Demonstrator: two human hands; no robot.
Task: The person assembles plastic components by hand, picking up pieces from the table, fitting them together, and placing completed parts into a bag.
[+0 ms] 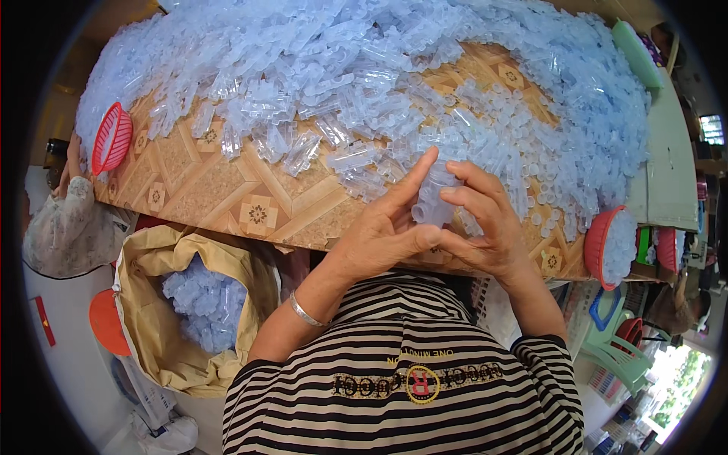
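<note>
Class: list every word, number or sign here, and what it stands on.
Striped shirt: small yellow lettering, upside down, wording not copied.
Same shirt: larger dark lettering beside a round emblem, not copied.
White bag: dark mark, too small to read.
Clear tubes: no lettering can be made out.

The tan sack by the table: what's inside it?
Inside the tan sack lies a heap of bluish, translucent plastic pieces. Only the top of the heap shows; anything deeper is covered by those upper pieces.

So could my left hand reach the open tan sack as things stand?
Probably yes: the tan sack stands open to your left, its mouth uncovered, though your left hand and right hand together hold clear plastic tubes.
</note>
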